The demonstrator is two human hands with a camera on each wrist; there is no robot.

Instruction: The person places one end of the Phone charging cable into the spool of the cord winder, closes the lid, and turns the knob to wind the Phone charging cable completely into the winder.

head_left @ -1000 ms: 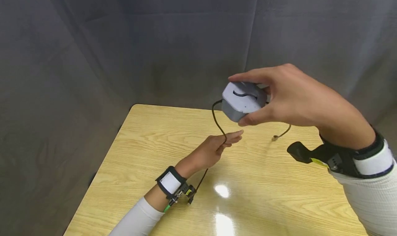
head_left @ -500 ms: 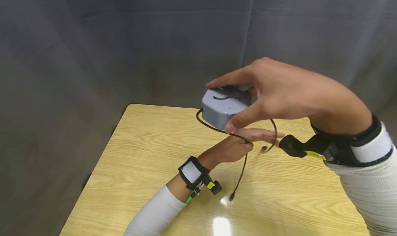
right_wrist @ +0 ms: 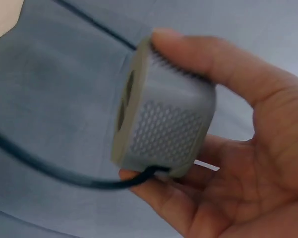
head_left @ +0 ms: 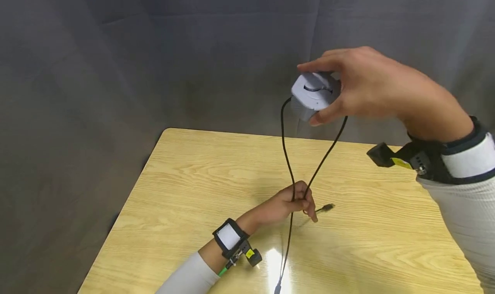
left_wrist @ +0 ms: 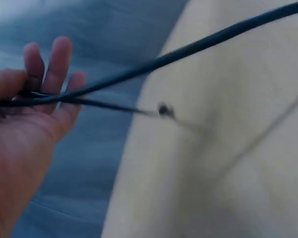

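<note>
A grey cloth backdrop [head_left: 116, 62] hangs behind and to the left of the pale wooden worktop [head_left: 185, 173], whose glossy top throws back a bright glare near its front edge. Low over the worktop, the left hand [head_left: 288, 203] is curled around a thin black cable [head_left: 287, 156], gripping two strands of it together between thumb and fingers; the wrist behind it wears a black strap with a white patch [head_left: 229, 238]. In the left wrist view the same hand [left_wrist: 25, 129] shows the cable [left_wrist: 188, 47] running across its palm, three fingertips [left_wrist: 57, 54] standing up loosely behind it. One strand drops below the hand toward the front edge of the worktop, ending in a small plug [head_left: 277, 289]. Just right of the left hand, a short end of cable with a small connector [head_left: 328, 207] lies on the wood. Both strands rise to the right hand [head_left: 371, 90], held high above the worktop, which grasps a small grey box with perforated sides [head_left: 314, 94] between thumb below and fingers on top. The right wrist view shows the box [right_wrist: 163, 124] pinched that way, the cable [right_wrist: 54, 171] leaving its underside.
</note>
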